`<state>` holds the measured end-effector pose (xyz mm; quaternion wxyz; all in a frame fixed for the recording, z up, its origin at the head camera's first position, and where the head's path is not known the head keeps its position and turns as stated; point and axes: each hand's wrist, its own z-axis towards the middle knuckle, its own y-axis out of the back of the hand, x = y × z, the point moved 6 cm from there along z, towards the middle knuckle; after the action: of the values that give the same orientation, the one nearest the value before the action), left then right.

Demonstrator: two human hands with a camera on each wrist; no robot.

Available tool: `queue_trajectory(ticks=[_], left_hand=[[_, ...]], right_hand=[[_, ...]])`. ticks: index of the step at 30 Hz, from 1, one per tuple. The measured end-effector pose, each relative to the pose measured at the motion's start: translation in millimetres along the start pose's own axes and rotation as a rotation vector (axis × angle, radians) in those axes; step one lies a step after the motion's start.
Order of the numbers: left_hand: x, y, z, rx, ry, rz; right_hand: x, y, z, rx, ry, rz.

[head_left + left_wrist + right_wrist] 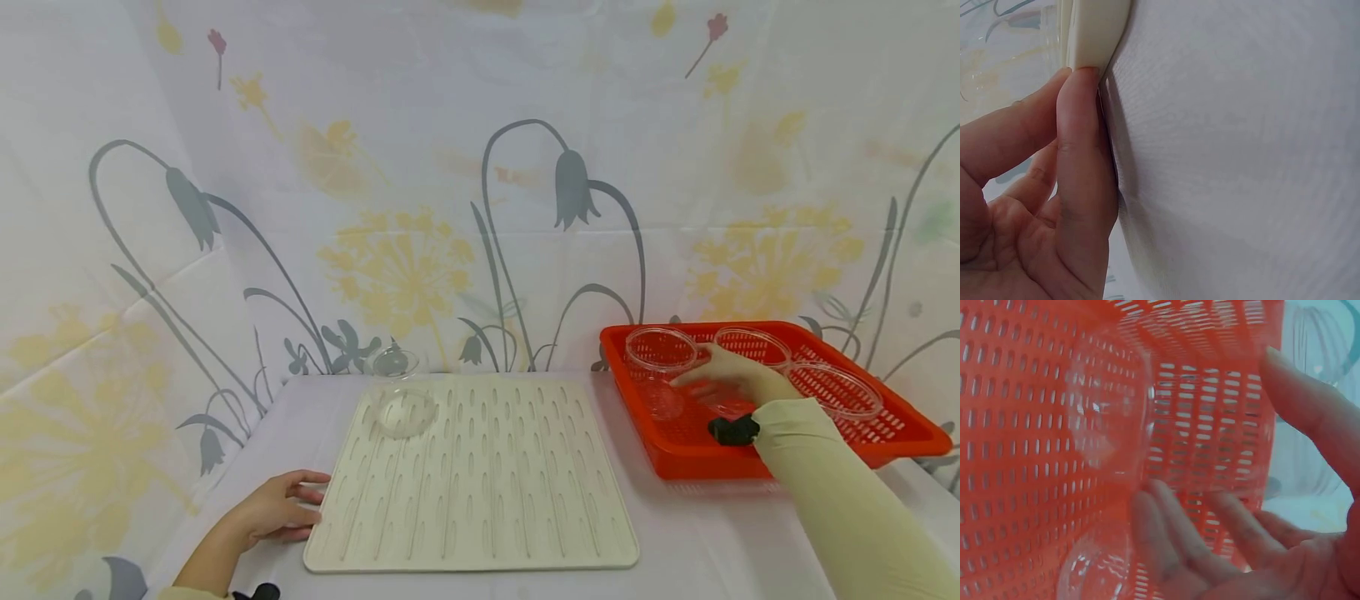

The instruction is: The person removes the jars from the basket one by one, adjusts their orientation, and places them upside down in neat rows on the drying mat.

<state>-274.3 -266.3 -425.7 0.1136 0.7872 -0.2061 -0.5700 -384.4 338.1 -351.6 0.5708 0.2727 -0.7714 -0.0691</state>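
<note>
Resting nearest to me, my left hand (273, 510) is lying on the white-clothed counter (697, 550), its relaxed fingertips (1079, 81) touching the near left corner of the cream ribbed rubber drying mat (480, 475); that grip is apart and holding nothing, only steadying the mat's edge. My right hand (723, 375) is reaching into the red slotted plastic basket (892, 437) at the right of the mat, fingers spread and loose among the clear round plastic dishes (662, 348) lying inside it. I judge that I am in the picking step: the fingers are hovering just beside a clear dish (1104, 419) standing against the basket floor, not yet closed on it. The next move, I think, is calling for the fingers to curl around that rim and lift it clear of the basket wall. One small clear glass bowl (405, 410) is already sitting on the far left part of the mat, with another clear piece (395, 362) just behind it by the flowered backdrop cloth (420, 208). The neighbouring dishes are crowding the basket, and their transparency is making the edges hard to judge.
</note>
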Motion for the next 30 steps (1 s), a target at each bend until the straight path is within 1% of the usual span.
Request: queue_trajectory(ticks=[4, 9, 12, 15, 19, 22, 27, 30], left_hand=[[1.0, 0.3, 0.7, 0.002, 0.002, -0.003], [0.8, 1.1, 1.1, 0.003, -0.002, 0.000], [0.7, 0.5, 1.0, 0.012, -0.004, -0.007], [1.0, 0.1, 0.6, 0.020, -0.007, -0.011], [0.4, -0.2, 0.2, 0.026, -0.013, -0.011], [0.4, -0.2, 0.3, 0.022, -0.009, -0.012], [1.2, -0.3, 1.1, 0.004, 0.002, -0.004], [1.7, -0.3, 1.6, -0.011, 0.009, 0.004]], right_hand=[[2.9, -3.0, 1.5, -0.013, 0.008, -0.006], [2.7, -6.1, 2.4, -0.029, -0.030, -0.010], [1.3, -6.4, 2.8, -0.024, -0.052, 0.016], [1.4, -6.4, 3.2, -0.007, -0.062, 0.068], [4.1, -5.6, 1.1, 0.007, -0.054, 0.143], [6.8, -4.2, -0.1, -0.007, -0.032, 0.177], [9.7, -1.3, -1.2, -0.046, -0.016, 0.178], [11.7, -1.3, -1.8, -0.043, -0.024, 0.161]])
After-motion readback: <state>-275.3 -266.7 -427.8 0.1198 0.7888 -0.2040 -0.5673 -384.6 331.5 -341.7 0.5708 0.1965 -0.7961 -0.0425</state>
